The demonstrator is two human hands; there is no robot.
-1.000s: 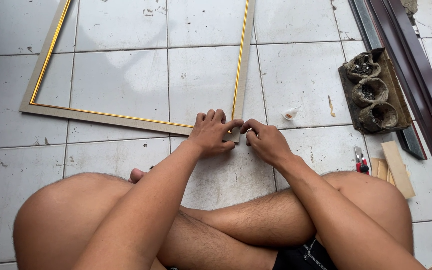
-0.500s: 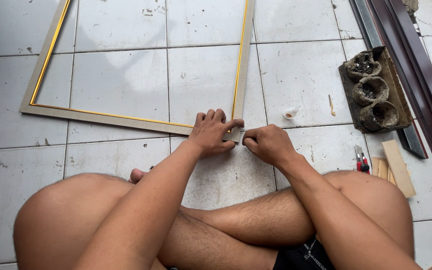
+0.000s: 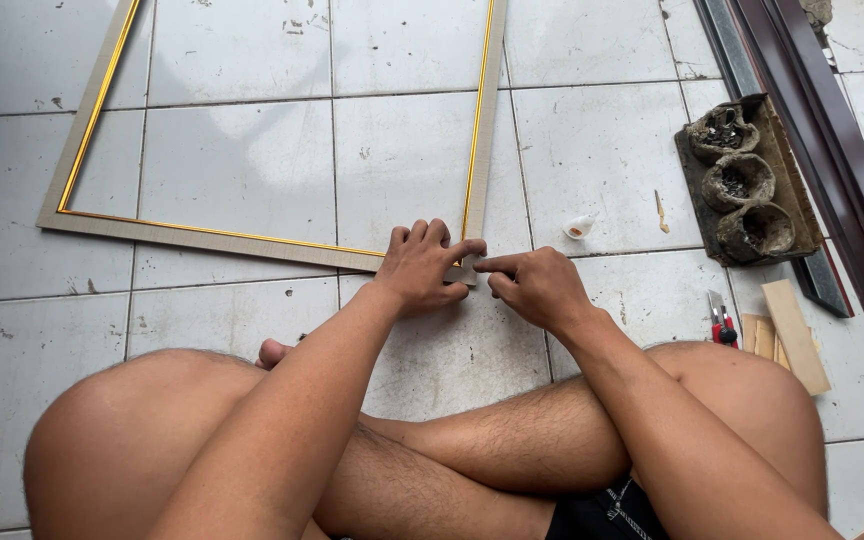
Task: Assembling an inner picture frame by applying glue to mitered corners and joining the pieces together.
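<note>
A grey picture frame (image 3: 202,238) with a gold inner edge lies flat on the white tiled floor. Its near right corner sits under my hands. My left hand (image 3: 424,265) rests on that corner, fingers spread over the moulding, thumb pointing right. My right hand (image 3: 535,286) is beside it, fingers curled, index finger and thumb touching the corner's outer edge and meeting my left thumb. Whether anything small is pinched there is hidden. My bare crossed legs fill the bottom of the view.
A small white cap or tube piece (image 3: 579,227) and a thin stick (image 3: 660,210) lie right of the frame. Further right: a brown tray with three dirty cups (image 3: 747,180), dark metal strips (image 3: 832,130), a red cutter (image 3: 720,322), wood pieces (image 3: 792,335).
My right hand has turned slightly, its index finger now stretched toward the frame corner. My left hand stays pressed on the corner. The frame has not moved.
</note>
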